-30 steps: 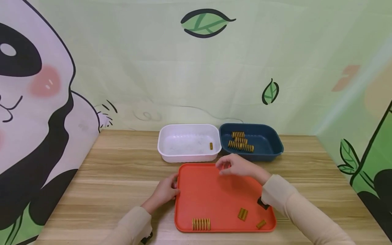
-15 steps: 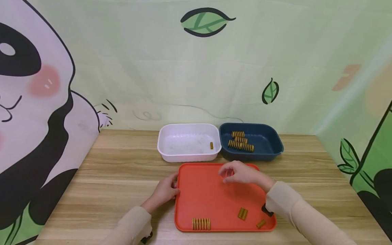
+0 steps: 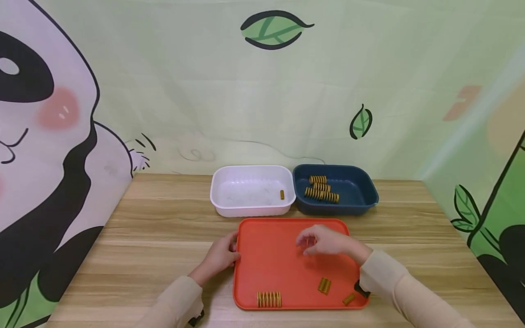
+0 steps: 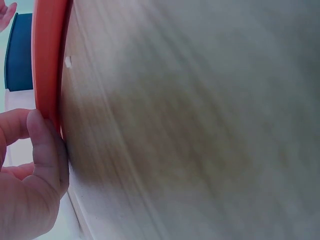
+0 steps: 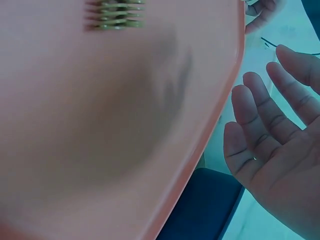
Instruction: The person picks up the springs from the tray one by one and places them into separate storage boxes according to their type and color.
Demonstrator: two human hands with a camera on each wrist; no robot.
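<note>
A red tray (image 3: 270, 259) lies on the table in the head view. My left hand (image 3: 221, 251) grips its left rim; in the left wrist view the thumb (image 4: 42, 145) presses the tray's side. Above the tray's right half hovers my right hand (image 3: 324, 240), fingers loosely bent and holding nothing. On the tray, a large gold coil spring (image 3: 269, 299) lies at the front left. Smaller springs (image 3: 324, 285) lie at front right, perhaps two side by side, with another small spring (image 3: 348, 299) near the corner. The right wrist view shows the large spring (image 5: 120, 15) partly cut off.
Behind the tray stands a white bin (image 3: 252, 212) holding one small spring (image 3: 282, 195). Touching its right side is a navy bin (image 3: 358, 196) with several larger springs (image 3: 321, 195) inside. A printed cloth backdrop (image 3: 184, 91) rises behind the wooden table (image 3: 143, 218).
My right hand has drawn back from near the bins toward the front right, over the tray. My left hand stays on the tray's rim, and the springs have not moved.
</note>
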